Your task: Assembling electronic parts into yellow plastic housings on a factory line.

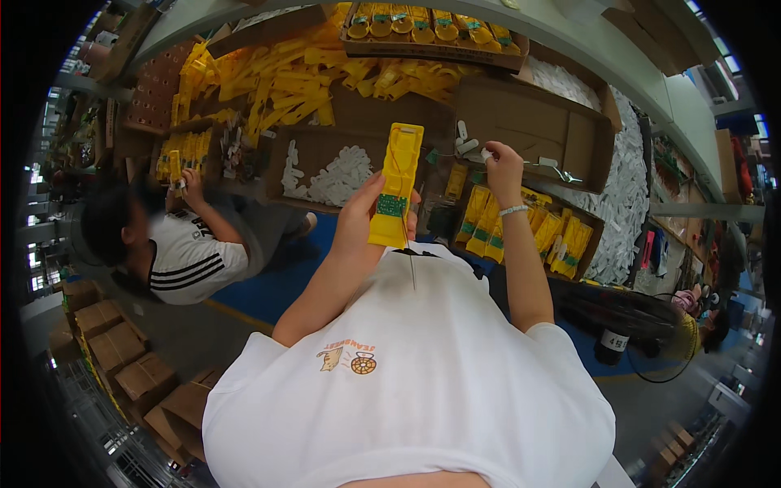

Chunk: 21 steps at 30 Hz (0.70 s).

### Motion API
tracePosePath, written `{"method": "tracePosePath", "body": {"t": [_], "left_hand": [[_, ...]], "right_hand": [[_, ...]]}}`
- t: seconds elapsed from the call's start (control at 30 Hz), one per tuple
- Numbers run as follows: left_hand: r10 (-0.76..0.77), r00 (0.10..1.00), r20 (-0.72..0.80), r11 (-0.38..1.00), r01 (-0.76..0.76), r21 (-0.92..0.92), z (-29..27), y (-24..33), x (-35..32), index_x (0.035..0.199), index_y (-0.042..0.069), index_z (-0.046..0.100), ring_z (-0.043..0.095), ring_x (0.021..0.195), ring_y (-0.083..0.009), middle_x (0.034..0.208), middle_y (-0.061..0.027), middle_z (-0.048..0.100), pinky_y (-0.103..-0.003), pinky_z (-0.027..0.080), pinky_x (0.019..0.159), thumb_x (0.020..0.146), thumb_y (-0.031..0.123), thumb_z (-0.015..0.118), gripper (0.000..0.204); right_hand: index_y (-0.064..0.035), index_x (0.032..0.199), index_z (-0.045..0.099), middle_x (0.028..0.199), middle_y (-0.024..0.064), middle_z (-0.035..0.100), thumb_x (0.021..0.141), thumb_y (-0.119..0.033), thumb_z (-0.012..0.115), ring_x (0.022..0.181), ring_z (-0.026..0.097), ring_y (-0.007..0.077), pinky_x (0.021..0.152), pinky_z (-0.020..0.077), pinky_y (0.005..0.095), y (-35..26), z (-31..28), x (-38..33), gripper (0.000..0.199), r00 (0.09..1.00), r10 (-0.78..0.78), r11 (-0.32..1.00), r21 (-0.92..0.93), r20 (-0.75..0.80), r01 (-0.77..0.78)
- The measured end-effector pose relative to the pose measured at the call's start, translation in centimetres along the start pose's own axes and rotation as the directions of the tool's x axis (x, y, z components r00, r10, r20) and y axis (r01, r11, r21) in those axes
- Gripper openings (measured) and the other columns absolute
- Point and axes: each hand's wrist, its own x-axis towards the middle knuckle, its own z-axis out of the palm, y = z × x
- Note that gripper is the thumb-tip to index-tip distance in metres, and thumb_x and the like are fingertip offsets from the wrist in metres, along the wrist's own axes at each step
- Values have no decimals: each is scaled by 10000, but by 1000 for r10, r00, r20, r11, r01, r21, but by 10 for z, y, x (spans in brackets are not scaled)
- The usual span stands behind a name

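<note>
Left hand (360,213) grips the yellow casing (396,183) upright, circuit board (391,205) facing up, while right hand (502,165) pinches 1 small white part (486,153) over the cardboard box (537,122).

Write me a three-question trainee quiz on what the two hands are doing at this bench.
1. True or false: the left hand holds a long yellow plastic housing with a green circuit board set in it.
2. What is the right hand pinching? A) a small white part B) a screwdriver C) a roll of tape
3. Fill in: the heap of white parts lies in a brown ______ tray in front of the person.

Key
1. True; the housing is held upright, board near its lower end.
2. A; the small white part sits at the fingertips, raised over the cardboard tray area.
3. cardboard
</note>
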Motion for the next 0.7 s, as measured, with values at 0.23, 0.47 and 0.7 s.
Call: {"method": "tracePosePath", "body": {"t": [0.23, 0.47, 0.7], "left_hand": [[48, 957, -285, 980, -101, -172, -54, 23, -26, 1190, 73, 535, 536, 681, -207, 947, -122, 591, -332, 444, 607, 985, 325, 417, 346], [112, 962, -249, 983, -144, -115, -74, 43, -50, 1188, 101, 523, 579, 732, -210, 966, -132, 606, -350, 485, 628, 989, 326, 401, 324], [280, 957, -79, 955, -285, -76, -74, 66, -32, 1331, 130, 415, 616, 729, -208, 957, -137, 599, -354, 533, 629, 988, 305, 423, 385]], "right_hand": [[20, 938, 660, 939, 208, 661, 812, -92, 603, 855, 625, 405, 770, 515, 451, 14, 67, 56, 177, 991, -134, 981, -141, 17, 135], [34, 919, 645, 980, 264, 644, 834, -75, 563, 925, 620, 415, 784, 501, 484, 50, 106, 66, 160, 979, 205, 926, -328, 20, -187], [23, 950, 645, 899, 94, 665, 833, -24, 619, 755, 624, 186, 658, 476, 284, -52, 34, 50, 129, 990, 8, 920, 389, -140, 47]]}}
